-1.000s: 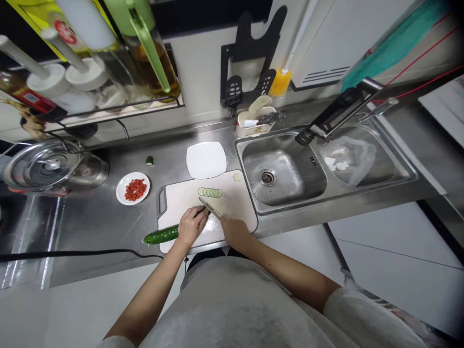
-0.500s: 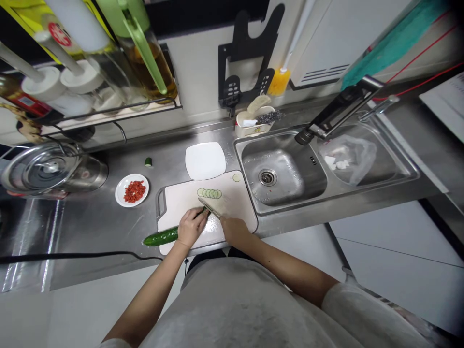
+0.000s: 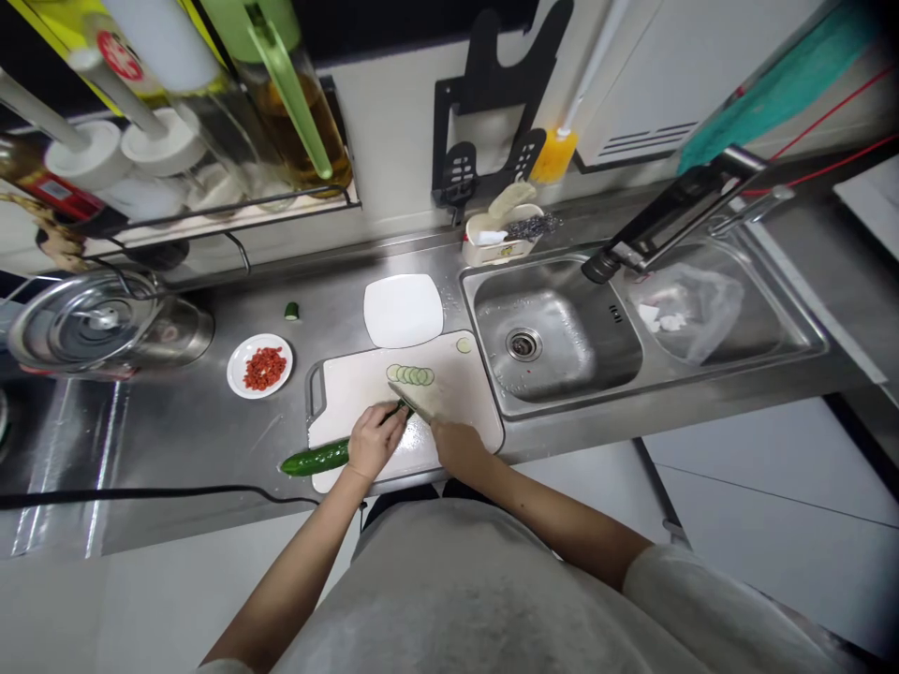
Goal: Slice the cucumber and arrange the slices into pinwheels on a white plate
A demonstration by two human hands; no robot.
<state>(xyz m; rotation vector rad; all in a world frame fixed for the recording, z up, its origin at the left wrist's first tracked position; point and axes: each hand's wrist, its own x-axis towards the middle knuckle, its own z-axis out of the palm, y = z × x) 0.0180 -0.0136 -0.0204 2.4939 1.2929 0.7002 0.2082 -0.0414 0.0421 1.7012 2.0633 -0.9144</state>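
Observation:
My left hand [image 3: 375, 440] is closed over a green cucumber [image 3: 316, 459], pressing it on the white cutting board [image 3: 460, 402]. The cucumber's uncut end sticks out to the left, past the board's edge. In my right hand [image 3: 460, 449] is a kitchen knife [image 3: 416, 402], its blade at the cut end by my left fingertips; the handle is hidden in my fist. A row of overlapping cucumber slices [image 3: 411, 375] lies just beyond the blade. One single slice [image 3: 464, 345] rests near the board's far right corner.
Behind the board is a white square plate [image 3: 404, 309]. To the left are a plate of chopped red pieces [image 3: 263, 367], a cucumber stub [image 3: 291, 311] and a steel pot [image 3: 169, 332]. A double sink [image 3: 562, 398] lies right. A black cable [image 3: 175, 492] crosses the counter.
The whole view has shifted slightly, with things appearing a little farther right. Both hands keep their places at the cucumber, and the row of slices looks the same.

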